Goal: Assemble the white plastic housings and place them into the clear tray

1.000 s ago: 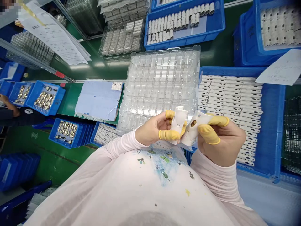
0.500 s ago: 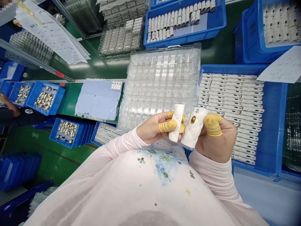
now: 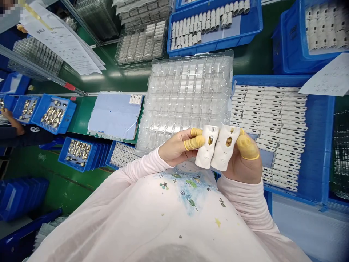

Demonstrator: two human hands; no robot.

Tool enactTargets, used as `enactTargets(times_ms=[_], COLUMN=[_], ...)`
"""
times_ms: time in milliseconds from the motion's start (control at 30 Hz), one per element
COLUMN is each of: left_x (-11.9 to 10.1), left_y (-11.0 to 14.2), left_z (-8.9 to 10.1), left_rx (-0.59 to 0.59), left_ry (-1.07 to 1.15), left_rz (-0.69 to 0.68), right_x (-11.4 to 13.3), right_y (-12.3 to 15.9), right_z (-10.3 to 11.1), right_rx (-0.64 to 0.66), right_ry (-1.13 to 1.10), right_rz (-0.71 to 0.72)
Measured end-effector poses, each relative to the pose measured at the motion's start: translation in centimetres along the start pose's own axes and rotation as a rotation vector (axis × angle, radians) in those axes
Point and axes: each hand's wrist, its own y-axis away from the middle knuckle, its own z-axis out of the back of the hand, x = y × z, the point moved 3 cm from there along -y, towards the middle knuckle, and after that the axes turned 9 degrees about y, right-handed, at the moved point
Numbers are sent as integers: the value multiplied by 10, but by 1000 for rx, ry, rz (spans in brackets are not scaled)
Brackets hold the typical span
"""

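Two white shell-shaped plastic housings are held side by side in front of my chest, each with a hexagonal hole facing me. My left hand (image 3: 185, 145), in yellow finger cots, is closed on the left white housing (image 3: 205, 154). Around the outer edge of the right white housing (image 3: 224, 154) my right hand (image 3: 247, 154) is closed, its thumb also in a yellow cot. The two housings stand close together and nearly upright. Just beyond them lies a clear plastic blister tray (image 3: 188, 91). The fingers behind the housings are mostly hidden.
To the right, a blue bin (image 3: 316, 145) holds rows of white housings. Another blue bin (image 3: 215, 40) with white housings stands at the back. A blue-grey sheet (image 3: 113, 116) lies on the left. Bins of shiny parts (image 3: 54, 116) and a co-worker's arm (image 3: 13, 120) are farther left.
The left housing has turned from its narrow side to show its hexagonal hole. The right housing has straightened, and my right hand has shifted slightly left.
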Motion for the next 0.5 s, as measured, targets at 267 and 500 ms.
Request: enactTargets(times_ms=[267, 500], left_x=[-2, -2], left_y=[5, 6], left_z=[-4, -5], left_rx=[-5, 53], left_ry=[-122, -124], left_rz=[-110, -90], right_x=[-11, -21], right_y=[-4, -6], right_z=[-13, -10], right_rx=[238, 276], right_ry=[-115, -217], right_rz=[-42, -146])
